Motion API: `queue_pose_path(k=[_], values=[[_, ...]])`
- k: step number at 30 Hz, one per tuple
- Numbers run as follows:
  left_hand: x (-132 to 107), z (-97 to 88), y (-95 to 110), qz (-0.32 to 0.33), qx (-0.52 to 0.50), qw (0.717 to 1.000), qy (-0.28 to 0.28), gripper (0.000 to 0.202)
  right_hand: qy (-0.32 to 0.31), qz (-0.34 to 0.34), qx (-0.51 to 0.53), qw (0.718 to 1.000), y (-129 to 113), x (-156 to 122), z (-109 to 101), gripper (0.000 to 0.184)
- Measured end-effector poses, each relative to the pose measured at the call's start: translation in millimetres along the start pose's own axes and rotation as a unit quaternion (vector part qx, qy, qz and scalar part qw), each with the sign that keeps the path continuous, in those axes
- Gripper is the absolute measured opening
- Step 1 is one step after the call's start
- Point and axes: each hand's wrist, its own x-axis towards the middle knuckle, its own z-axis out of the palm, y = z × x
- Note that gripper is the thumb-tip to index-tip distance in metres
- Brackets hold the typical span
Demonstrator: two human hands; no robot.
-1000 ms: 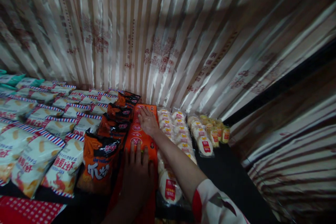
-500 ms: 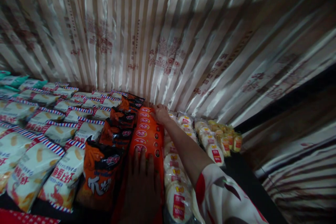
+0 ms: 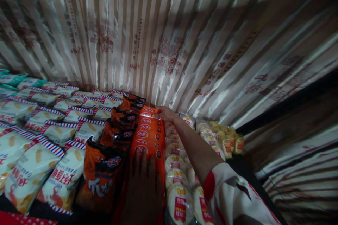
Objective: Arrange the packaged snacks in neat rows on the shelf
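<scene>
A long row of overlapping orange packets (image 3: 148,130), printed with white-rimmed ovals, runs away from me. My left hand (image 3: 142,186) lies flat on the near part of the row, fingers stretched out and slightly apart, in shadow. At the far end, my right hand (image 3: 167,114) has its thumb and fingers at the right edge of the farthest orange packet, seemingly pinching it; its fingertips are small and partly hidden. Left of the row stand black-and-orange snack bags (image 3: 102,175). To its right lie round white crackers in clear wrappers (image 3: 179,200), partly covered by my right forearm.
White snack bags (image 3: 58,175) with striped tops fill the left, with teal bags (image 3: 31,83) behind them. Small yellow packets (image 3: 227,144) stand at the far right. A pleated, shiny printed curtain (image 3: 169,42) hangs close behind the rows. A dark bar (image 3: 290,102) slants up at right.
My right hand has drawn slightly nearer and right, from the back end of the row to the farthest packet's edge, which now shows a bright fold. My left hand has stayed in place.
</scene>
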Motion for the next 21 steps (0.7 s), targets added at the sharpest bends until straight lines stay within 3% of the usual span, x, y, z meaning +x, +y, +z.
queue_pose_path(k=[9,15,21], values=[[-1,3.0,-3,-0.004,-0.001,1.000,-0.008,0.057,-0.008,0.032,-0.026,0.999,-15,-7,-8,0.036],[-2,2.5,-4,-0.008,-0.005,1.000,-0.011,0.057,-0.013,0.056,-0.055,0.997,-10,-3,-7,0.038],[-2,3.2,-4,-0.007,-0.010,1.000,-0.011,0.056,-0.048,0.042,-0.007,0.998,-4,0,-11,0.041]])
